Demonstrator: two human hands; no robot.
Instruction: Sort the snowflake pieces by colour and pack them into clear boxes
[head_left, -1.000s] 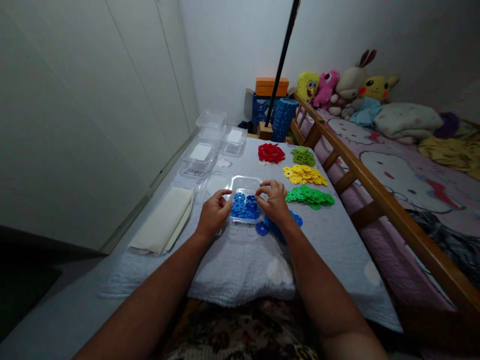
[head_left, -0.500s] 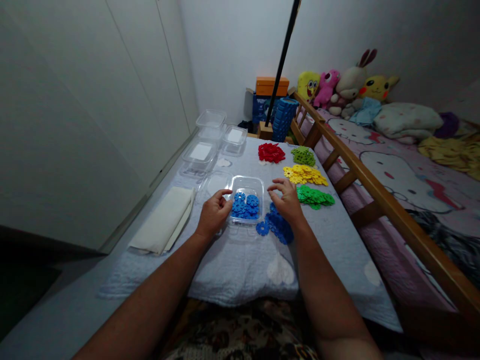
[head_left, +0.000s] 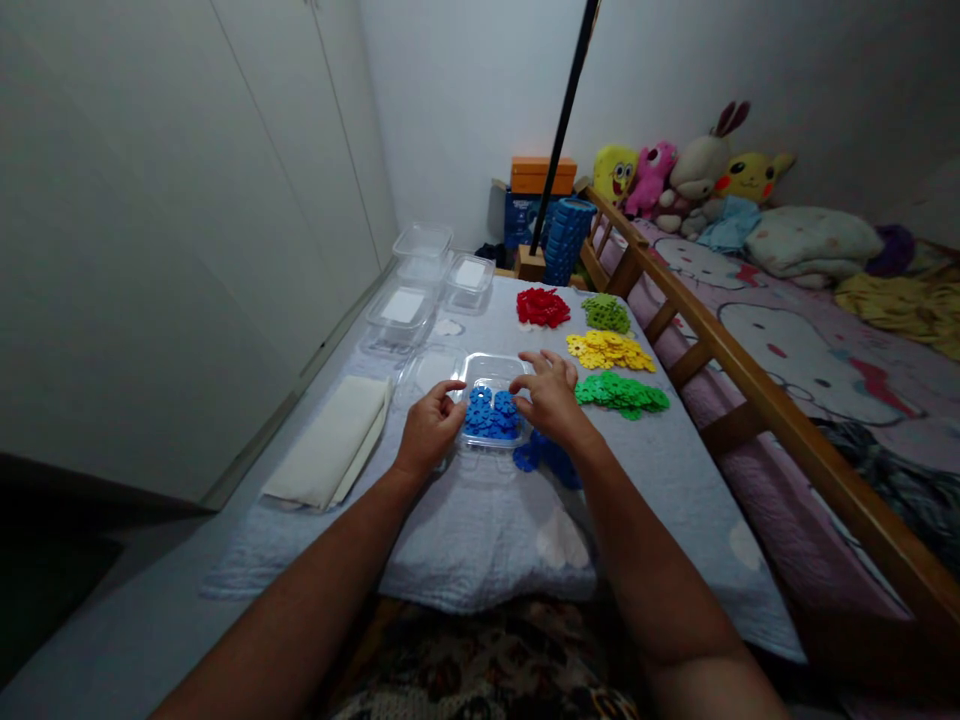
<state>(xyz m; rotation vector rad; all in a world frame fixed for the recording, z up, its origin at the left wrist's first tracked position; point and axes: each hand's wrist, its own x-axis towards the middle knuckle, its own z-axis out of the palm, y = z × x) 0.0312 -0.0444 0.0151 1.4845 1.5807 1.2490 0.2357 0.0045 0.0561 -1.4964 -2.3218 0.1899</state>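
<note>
A clear plastic container (head_left: 491,362) stands in the middle of the table, holding several blue flower-shaped discs (head_left: 489,420). My left hand (head_left: 433,425) is at its left side, thumb and index finger on the rim. Over the container's right edge, my right hand (head_left: 549,398) has its thumb and index finger bent towards each other in a pinch. Whatever lies between those fingertips is too small to make out. More blue discs (head_left: 556,458) lie in a loose pile to the right of the container, partly covered by my right hand and wrist.
Piles of green (head_left: 626,394), yellow (head_left: 609,350), light green (head_left: 606,312) and red pieces (head_left: 542,307) lie on the right. Other clear containers (head_left: 403,305) stand at the back left. A folded cream cloth (head_left: 326,440) lies left. A wooden bed rail (head_left: 720,350) runs along the right.
My right hand has moved left from above the blue pile to the container's right edge. My left hand stays at the container's left side.
</note>
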